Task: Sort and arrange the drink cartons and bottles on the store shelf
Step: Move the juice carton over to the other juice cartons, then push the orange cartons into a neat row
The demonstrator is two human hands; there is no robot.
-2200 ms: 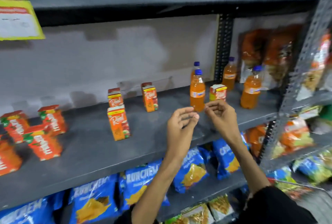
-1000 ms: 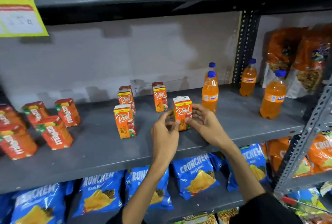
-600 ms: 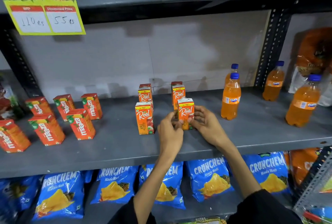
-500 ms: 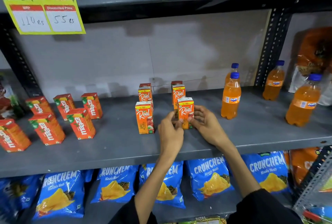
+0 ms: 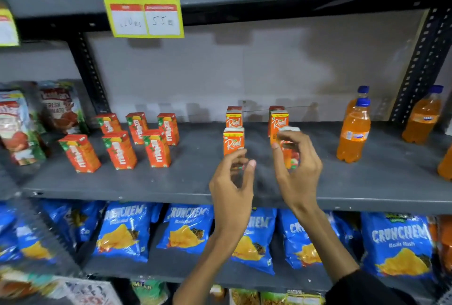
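Note:
Small orange Real juice cartons stand mid-shelf in two columns: a front-left carton, one behind it and a back-right one. My right hand is shut on the front-right Real carton, fingers over its face and only its white top plainly showing. My left hand is open in front of the front-left carton's base, fingertips close to it. Several red Maaza cartons stand to the left. Orange soda bottles with blue caps stand to the right.
The grey metal shelf has bare deck between the carton groups and the bottles. Black uprights bound the bay. Tomato sauce pouches sit far left, blue Crunchem chip bags fill the shelf below, and a price tag hangs above.
My left hand has come off the front-right Real carton and shifted left, toward the front-left carton. My right hand stays on the carton. The view has swung left.

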